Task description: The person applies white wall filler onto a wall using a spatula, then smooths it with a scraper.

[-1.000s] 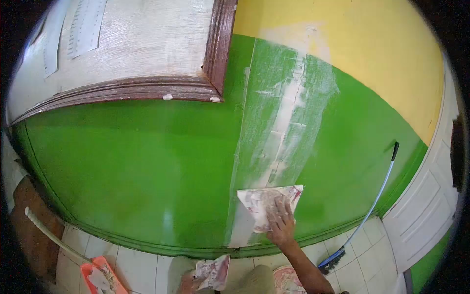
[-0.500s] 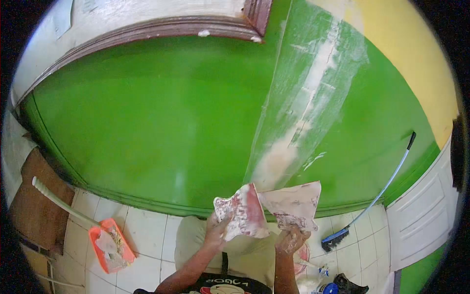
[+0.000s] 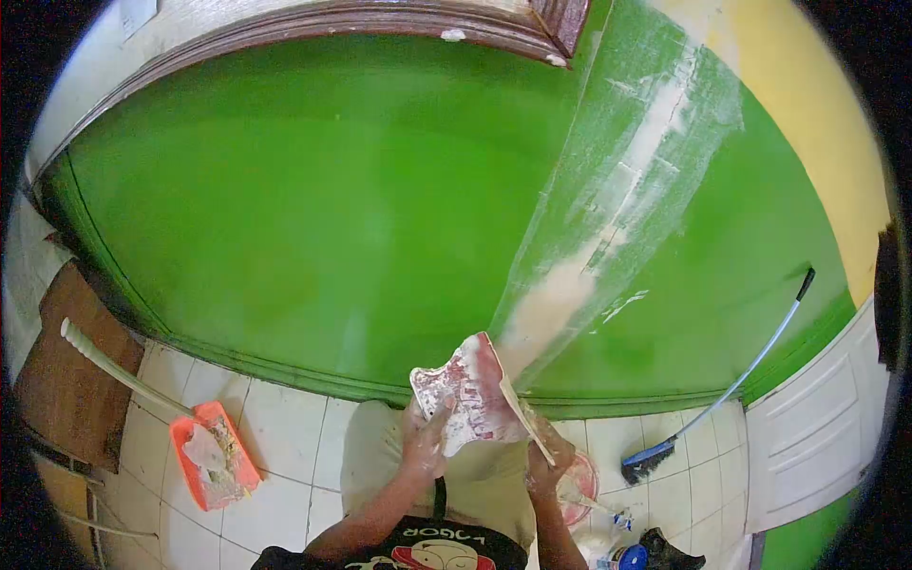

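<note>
My left hand (image 3: pixel 427 435) grips a putty-smeared reddish scraper plate (image 3: pixel 475 399) with white filler on it, held above my lap. Right beside it, my right hand (image 3: pixel 551 461) holds a second scraper (image 3: pixel 524 413), turned nearly edge-on, its blade against or very close to the right edge of the first one. Behind them rises the green wall (image 3: pixel 332 237), with a long whitish filler patch (image 3: pixel 560 294) running diagonally along a crack.
An orange dustpan (image 3: pixel 211 456) with debris lies on the tiles at left, near a brown board (image 3: pixel 81 370). At right, a blue-handled broom (image 3: pixel 651 460) leans on the wall. A reddish bucket (image 3: pixel 579 489), a blue-lidded container (image 3: pixel 631 558) and a black bag (image 3: pixel 670 551) stand beside my right arm.
The right scraper has turned from face-on to nearly edge-on and moved left towards the other plate. The camera view has shifted slightly.
</note>
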{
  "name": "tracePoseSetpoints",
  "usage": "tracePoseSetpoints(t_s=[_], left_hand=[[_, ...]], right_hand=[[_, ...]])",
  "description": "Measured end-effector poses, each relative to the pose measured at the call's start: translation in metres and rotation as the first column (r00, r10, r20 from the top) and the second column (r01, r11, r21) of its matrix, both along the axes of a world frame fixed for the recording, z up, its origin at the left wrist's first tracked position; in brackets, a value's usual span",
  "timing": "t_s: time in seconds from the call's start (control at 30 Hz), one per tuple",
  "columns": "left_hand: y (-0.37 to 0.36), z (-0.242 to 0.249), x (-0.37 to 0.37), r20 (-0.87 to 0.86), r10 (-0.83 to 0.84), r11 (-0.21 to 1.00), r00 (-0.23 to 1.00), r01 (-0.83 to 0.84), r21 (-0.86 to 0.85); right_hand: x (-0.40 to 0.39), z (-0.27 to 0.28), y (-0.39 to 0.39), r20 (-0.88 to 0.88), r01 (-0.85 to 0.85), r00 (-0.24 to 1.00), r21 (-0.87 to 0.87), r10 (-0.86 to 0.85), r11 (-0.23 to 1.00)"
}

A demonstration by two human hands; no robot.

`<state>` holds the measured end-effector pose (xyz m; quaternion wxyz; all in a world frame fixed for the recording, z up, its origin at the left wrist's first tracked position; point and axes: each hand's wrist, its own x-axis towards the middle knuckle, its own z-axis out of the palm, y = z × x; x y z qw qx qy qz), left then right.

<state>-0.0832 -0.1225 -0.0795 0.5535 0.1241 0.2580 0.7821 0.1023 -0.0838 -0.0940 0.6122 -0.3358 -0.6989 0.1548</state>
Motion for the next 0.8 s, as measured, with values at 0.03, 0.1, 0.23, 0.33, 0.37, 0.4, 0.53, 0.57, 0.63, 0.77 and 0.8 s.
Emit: tracePoseSetpoints(t_s=[0.03,0.1,0.23,0.33,0.37,0.4,0.53,0.57,0.63,0.77,0.8], left_hand=[[-0.001,0.004,-0.001,0.025,0.011,1.000,1.000,-0.011,0.017],[-0.006,0.012,-0.006,0.050,0.022,0.999,0.999,-0.024,0.038],[-0.010,0.008,-0.018,0.087,-0.025,0.999,0.996,0.022,0.046],[-0.013,0.010,-0.029,0.142,-0.034,0.998,0.989,0.026,0.063],[-0.013,0.012,-0.032,0.170,-0.026,0.996,0.985,0.012,0.085],[-0.011,0.004,-0.037,0.144,0.027,0.999,0.989,-0.033,0.041],[-0.005,-0.020,-0.058,-0.022,0.082,0.996,0.996,-0.082,0.032],[-0.004,-0.025,-0.057,-0.024,0.077,0.997,0.997,-0.076,0.033],[-0.003,-0.034,-0.056,-0.014,0.057,0.998,0.998,-0.057,-0.022],[-0.003,-0.025,-0.038,0.022,0.042,0.999,0.999,-0.041,-0.023],[-0.001,-0.022,-0.036,0.013,-0.011,1.000,1.000,0.011,-0.002]], right_hand=[[0.002,-0.002,0.002,0.028,0.009,1.000,0.043,-0.010,0.999],[0.006,-0.008,0.004,0.137,0.076,0.990,-0.245,-0.044,0.967],[0.004,-0.016,0.027,0.200,0.050,0.979,-0.048,-0.039,0.998],[0.025,-0.040,0.043,0.125,0.100,0.990,-0.297,-0.065,0.950],[0.034,-0.048,0.047,0.149,0.148,0.984,-0.407,-0.094,0.901],[0.029,-0.033,0.048,-0.226,0.039,0.961,-0.453,-0.157,0.891],[0.026,0.044,0.036,-0.817,-0.544,0.577,-0.362,0.024,0.757],[0.024,0.060,0.031,-0.883,-0.649,0.469,-0.357,-0.015,0.672],[0.022,0.072,0.025,-0.887,-0.727,0.458,-0.338,0.056,0.597],[0.000,0.068,0.013,-0.842,-0.724,0.539,-0.485,-0.037,0.490],[-0.001,0.052,0.015,-0.847,-0.763,0.531,-0.482,-0.008,0.431]])
